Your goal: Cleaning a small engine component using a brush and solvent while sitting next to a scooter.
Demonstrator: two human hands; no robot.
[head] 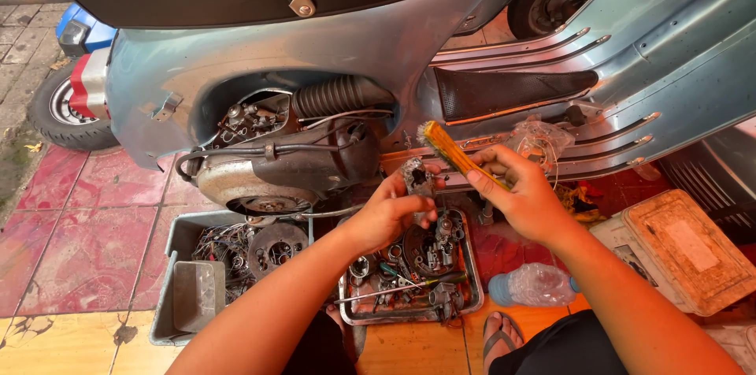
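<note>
My left hand [391, 213] grips a small grimy metal engine part [415, 176] and holds it up above a metal tray. My right hand [523, 198] holds a yellow-handled brush [453, 153], its bristle end pointing up and left, close to the part. Both hands hover in front of the open engine bay [287, 150] of a light blue scooter [378, 44]. The metal tray [472, 284] under my hands is full of several small greasy parts and a green-handled screwdriver [429, 282].
A grey plastic bin [177, 296] with cables and a round part sits at the left. A clear plastic bottle [531, 284] lies by my sandalled foot [500, 336]. A worn white box [681, 249] stands at the right. Another scooter's wheel [63, 111] is far left.
</note>
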